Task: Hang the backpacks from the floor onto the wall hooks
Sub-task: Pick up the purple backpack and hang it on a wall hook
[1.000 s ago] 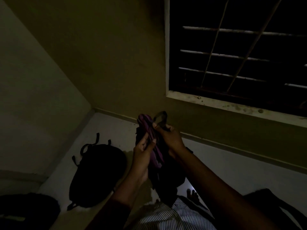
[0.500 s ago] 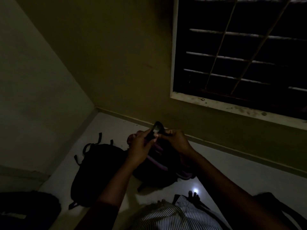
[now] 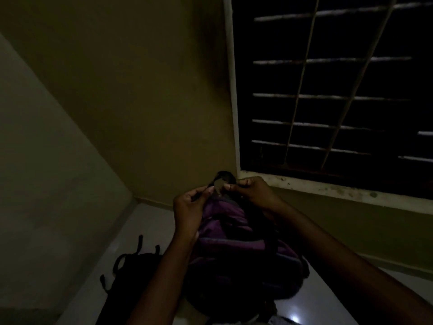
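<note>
A purple and black backpack (image 3: 236,249) hangs in the air in front of me, held up by its black top loop (image 3: 222,181). My left hand (image 3: 189,207) pinches the loop's left side and my right hand (image 3: 253,192) pinches its right side, spreading it between them. A black backpack (image 3: 126,277) lies on the white floor at lower left, its straps pointing toward the corner. No wall hook is visible in this dim view.
An olive wall (image 3: 152,90) stands straight ahead and meets a paler wall (image 3: 46,172) at the left corner. A barred window (image 3: 328,90) with a white sill (image 3: 351,191) fills the upper right. The glossy floor (image 3: 290,310) shows a light spot.
The purple backpack has risen off the floor, held by its loop. Both hands moved up with it, and my view tilted upward toward the window and wall.
</note>
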`<action>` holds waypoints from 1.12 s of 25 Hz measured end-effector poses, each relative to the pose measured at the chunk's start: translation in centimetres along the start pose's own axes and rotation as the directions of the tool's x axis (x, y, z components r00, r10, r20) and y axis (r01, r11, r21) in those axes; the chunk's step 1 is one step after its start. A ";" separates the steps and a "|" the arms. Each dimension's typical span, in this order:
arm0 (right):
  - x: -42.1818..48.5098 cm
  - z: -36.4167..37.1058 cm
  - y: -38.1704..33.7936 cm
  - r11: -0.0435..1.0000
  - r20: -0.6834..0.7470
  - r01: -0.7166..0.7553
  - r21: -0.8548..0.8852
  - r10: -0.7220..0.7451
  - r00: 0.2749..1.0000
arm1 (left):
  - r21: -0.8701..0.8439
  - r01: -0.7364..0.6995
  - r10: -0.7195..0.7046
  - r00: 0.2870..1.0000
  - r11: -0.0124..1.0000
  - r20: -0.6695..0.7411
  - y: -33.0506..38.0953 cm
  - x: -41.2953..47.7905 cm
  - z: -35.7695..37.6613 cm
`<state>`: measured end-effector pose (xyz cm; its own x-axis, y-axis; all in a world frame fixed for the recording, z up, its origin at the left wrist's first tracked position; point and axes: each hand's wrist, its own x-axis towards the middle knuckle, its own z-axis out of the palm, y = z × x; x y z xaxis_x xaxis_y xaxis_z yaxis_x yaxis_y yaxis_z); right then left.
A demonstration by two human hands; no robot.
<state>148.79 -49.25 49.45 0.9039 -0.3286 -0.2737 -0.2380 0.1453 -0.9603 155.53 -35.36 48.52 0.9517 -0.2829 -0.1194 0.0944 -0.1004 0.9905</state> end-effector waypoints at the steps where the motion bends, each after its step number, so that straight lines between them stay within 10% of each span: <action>1: 1.3 -0.3 -1.5 0.999 0.023 0.033 -0.023 -0.033 0.999 | -0.015 -0.014 0.013 0.999 1.000 -0.035 1.3 1.2 0.4; 12: 12.7 1.5 -20.9 0.862 0.427 0.476 -0.177 -0.369 0.826 | 0.119 -0.450 0.464 0.832 0.885 -0.304 17.6 12.4 -1.7; 18: 17.7 5.3 -34.5 0.690 0.284 0.651 -0.315 -0.586 0.759 | 0.075 -0.636 0.613 0.695 0.768 -0.376 29.5 19.7 -3.5; 28: 21.3 9.9 -55.4 0.296 0.016 0.708 -0.641 -0.917 0.397 | 0.161 -0.895 0.878 0.350 0.416 -0.327 50.4 30.4 -6.1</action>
<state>184.78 -55.11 97.36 0.5831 -0.2494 0.7731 0.3420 -0.7879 -0.5121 191.02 -43.24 95.20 0.5112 0.1250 0.8503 -0.8593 0.0581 0.5081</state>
